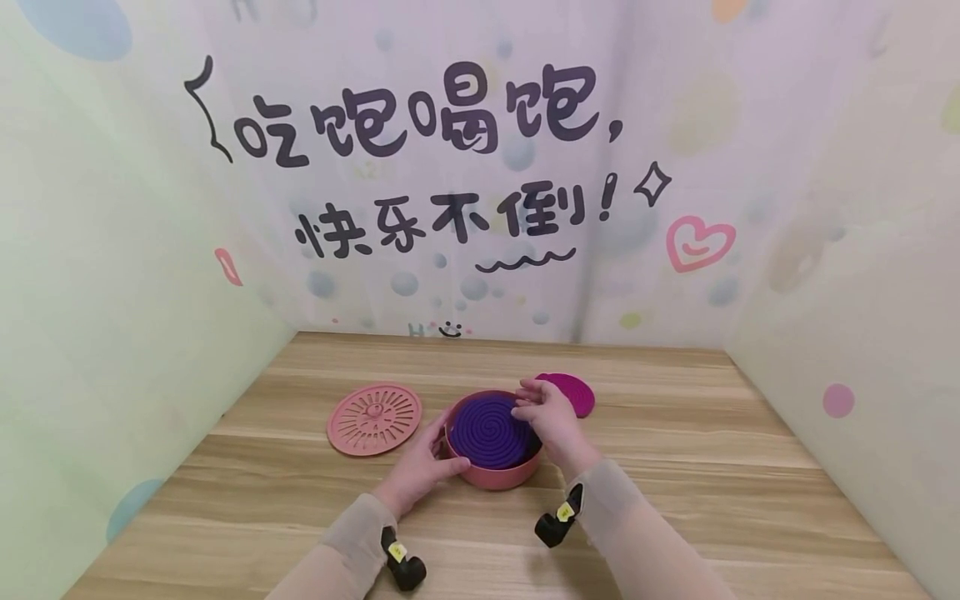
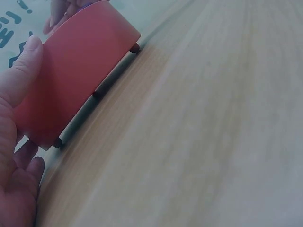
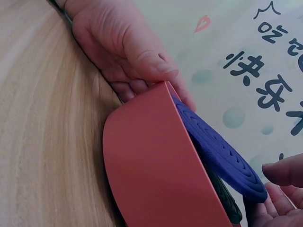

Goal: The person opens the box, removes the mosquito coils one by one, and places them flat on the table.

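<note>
A round pink tin (image 1: 498, 477) stands on the wooden table, and a blue-purple spiral coil (image 1: 491, 431) sits tilted in it. In the right wrist view the near end of this spiral coil (image 3: 227, 156) rises above the rim, with a dark green coil (image 3: 222, 194) below it. My left hand (image 1: 424, 463) grips the tin's left side, thumb at the rim. My right hand (image 1: 551, 417) is at the coil's raised right edge, thumb and fingers apart; whether they touch it is unclear. Beyond that hand a magenta spiral coil (image 1: 576, 395) lies on the table, partly covered.
To the left of the tin, a pink slotted lid (image 1: 375, 419) with a small knob lies flat on the table. Printed cloth walls (image 1: 480, 292) close off the back and both sides of the wooden table (image 1: 720, 500).
</note>
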`<action>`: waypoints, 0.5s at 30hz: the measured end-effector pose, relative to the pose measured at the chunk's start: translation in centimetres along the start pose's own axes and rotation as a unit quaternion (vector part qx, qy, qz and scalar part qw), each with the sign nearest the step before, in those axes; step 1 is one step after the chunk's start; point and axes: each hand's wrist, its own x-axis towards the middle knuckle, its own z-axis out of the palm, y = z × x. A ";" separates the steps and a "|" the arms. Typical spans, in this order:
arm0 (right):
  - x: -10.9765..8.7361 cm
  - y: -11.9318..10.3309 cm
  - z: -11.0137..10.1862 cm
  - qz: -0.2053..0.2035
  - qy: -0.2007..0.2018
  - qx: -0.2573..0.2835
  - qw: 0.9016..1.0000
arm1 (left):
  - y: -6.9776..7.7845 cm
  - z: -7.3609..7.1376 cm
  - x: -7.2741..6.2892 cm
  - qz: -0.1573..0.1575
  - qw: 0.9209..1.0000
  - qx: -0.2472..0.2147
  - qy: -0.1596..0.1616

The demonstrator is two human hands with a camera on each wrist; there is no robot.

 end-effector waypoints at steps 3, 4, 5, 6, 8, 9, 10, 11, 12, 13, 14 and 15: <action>0.0 0.2 0.1 0.008 0.002 0.010 1.000 | 0.0 0.0 0.0 0.001 1.000 0.000 0.001; 0.0 0.3 0.1 0.011 0.001 0.012 1.000 | 0.0 0.0 0.1 0.000 1.000 0.000 0.002; 0.0 0.3 0.1 0.016 -0.002 0.016 1.000 | 0.0 0.0 0.1 -0.001 1.000 -0.001 0.003; 0.0 0.4 0.1 0.024 -0.003 0.021 0.999 | 0.0 0.0 0.1 -0.001 1.000 -0.002 0.004; 0.0 0.4 0.1 0.038 -0.008 0.029 0.999 | 0.0 0.0 0.1 -0.007 1.000 -0.003 0.006; 0.0 0.4 0.1 0.045 -0.012 0.032 0.998 | 0.0 0.0 0.1 -0.008 1.000 -0.005 0.007; -0.1 0.4 0.1 0.055 -0.017 0.039 0.998 | 0.0 0.0 0.2 -0.007 1.000 -0.007 0.007; -0.2 0.4 0.1 0.065 -0.021 0.045 0.997 | 0.0 0.0 0.2 -0.007 1.000 -0.010 0.007; -0.2 0.3 0.1 0.075 -0.024 0.050 0.996 | 0.0 0.0 0.2 -0.007 1.000 -0.010 0.007; -0.3 0.3 0.1 0.084 -0.028 0.053 0.995 | 0.0 0.0 0.2 -0.007 1.000 -0.010 0.006; -0.4 0.2 0.0 0.091 -0.033 0.056 0.994 | -0.1 0.0 0.2 -0.007 1.000 -0.009 0.006; -0.4 0.2 0.0 0.098 -0.037 0.059 0.993 | -0.1 0.0 0.2 -0.007 1.000 -0.010 0.005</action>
